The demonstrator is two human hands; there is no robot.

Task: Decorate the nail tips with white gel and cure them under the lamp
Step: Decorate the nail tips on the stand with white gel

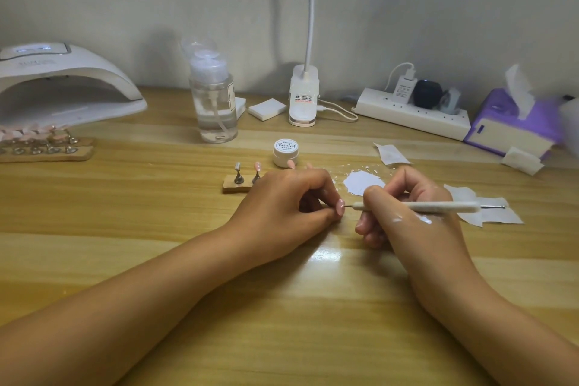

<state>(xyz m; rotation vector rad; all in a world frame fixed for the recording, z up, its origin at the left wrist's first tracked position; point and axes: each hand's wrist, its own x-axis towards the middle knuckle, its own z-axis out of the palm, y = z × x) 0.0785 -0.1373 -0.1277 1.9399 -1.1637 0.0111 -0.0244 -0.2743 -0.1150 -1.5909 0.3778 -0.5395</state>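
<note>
Left hand (pixel 282 200): fingers curled; thumb and fingertips pinch the pink nail tip (pixel 340 207), whose face is turned to the right.
Right hand (pixel 407 213): curled round the pen (pixel 416 205) as one holds a pencil, with white smears on its back.
Nail tip: in the left pinch, between the two hands, low over the table (pixel 282 307).
Pen: lies about level just right of the pinch; its fine point seems to touch the nail tip's face, and its shaft runs away to the right.
Jar (pixel 285 152): beyond the pinch and a little left, lid on, near the left knuckles.
Gel patch (pixel 360 182): white, on the table beyond the pinch, just behind the right hand.
Stand (pixel 241 182): beyond and left of the left hand; its right holder bears another pink tip.
Lamp (pixel 62 81): far left of the grip, well apart, with a rack (pixel 40 147) of tips before its mouth.
</note>
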